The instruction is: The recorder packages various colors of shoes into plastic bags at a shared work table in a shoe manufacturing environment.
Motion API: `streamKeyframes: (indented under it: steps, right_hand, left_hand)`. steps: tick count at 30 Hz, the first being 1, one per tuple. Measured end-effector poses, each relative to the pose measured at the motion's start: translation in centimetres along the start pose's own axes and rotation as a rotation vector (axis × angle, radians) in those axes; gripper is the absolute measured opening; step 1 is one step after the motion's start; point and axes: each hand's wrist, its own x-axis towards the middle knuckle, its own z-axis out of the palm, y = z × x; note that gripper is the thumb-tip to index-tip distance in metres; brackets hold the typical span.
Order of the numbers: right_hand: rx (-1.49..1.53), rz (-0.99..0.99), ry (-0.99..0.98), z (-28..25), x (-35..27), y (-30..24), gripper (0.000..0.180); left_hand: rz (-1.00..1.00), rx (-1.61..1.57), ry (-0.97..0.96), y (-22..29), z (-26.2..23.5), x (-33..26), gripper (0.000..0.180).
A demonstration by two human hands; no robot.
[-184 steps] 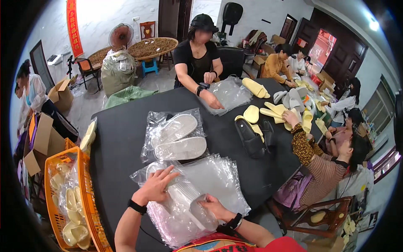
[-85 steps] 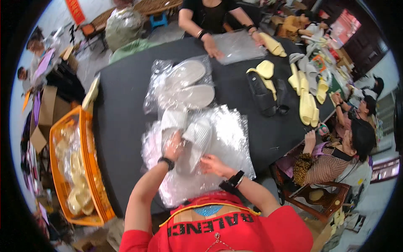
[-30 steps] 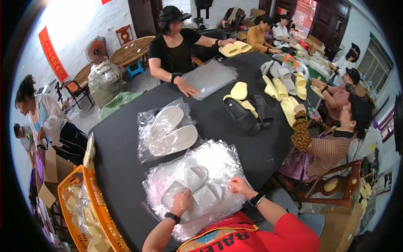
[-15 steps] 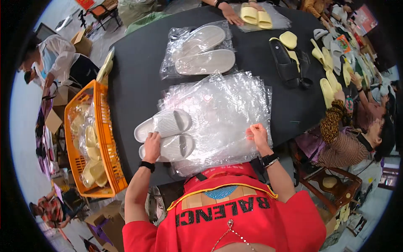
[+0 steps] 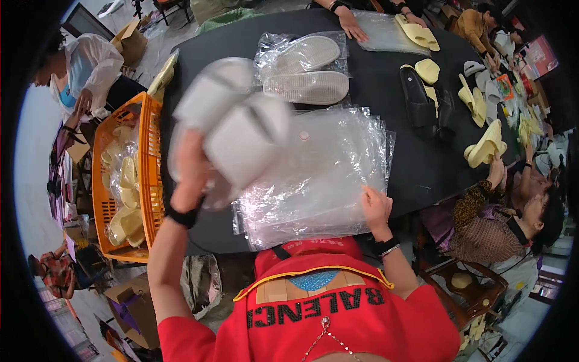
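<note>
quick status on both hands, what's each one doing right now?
Left hand: closed, holding up a bagged pair of white slippers, blurred by motion.
Right hand: open, no grip, resting flat on the stack of clear plastic bags.

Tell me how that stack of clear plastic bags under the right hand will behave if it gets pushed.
The stack of clear plastic bags looks thin and crinkled, so probably floppy. Its glossy sheets are already fanned unevenly, so they would likely slide apart. The right hand pressing its edge suggests it shifts easily.
</note>
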Motion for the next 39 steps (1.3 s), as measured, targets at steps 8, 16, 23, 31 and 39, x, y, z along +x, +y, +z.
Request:
streamKeyframes:
  steps: [8,16,23,31,39]
  right_hand:
    - [-0.176,0.025,-0.092,2.8,-1.7,2.0,0.013]
    - [-0.012,0.046,-0.138,2.3,-1.3,1.1,0.015]
    - [-0.044,-0.356,-0.463,4.2,2.0,-0.7,0.072]
    - [-0.105,-0.285,-0.487,4.8,1.9,0.2,0.095]
    - [0.837,-0.113,-0.492,0.7,4.4,-3.0,0.098]
  left_hand:
    - [0.222,0.002,-0.477,13.2,23.4,-1.2,0.031]
    - [-0.052,0.437,-0.163,-2.4,17.4,3.8,0.022]
    - [0.065,0.088,-0.467,8.8,14.9,-2.6,0.025]
    - [-0.24,0.172,-0.174,-5.4,15.1,-11.3,0.041]
    - [-0.022,0.089,-0.205,1.8,2.7,0.7,0.029]
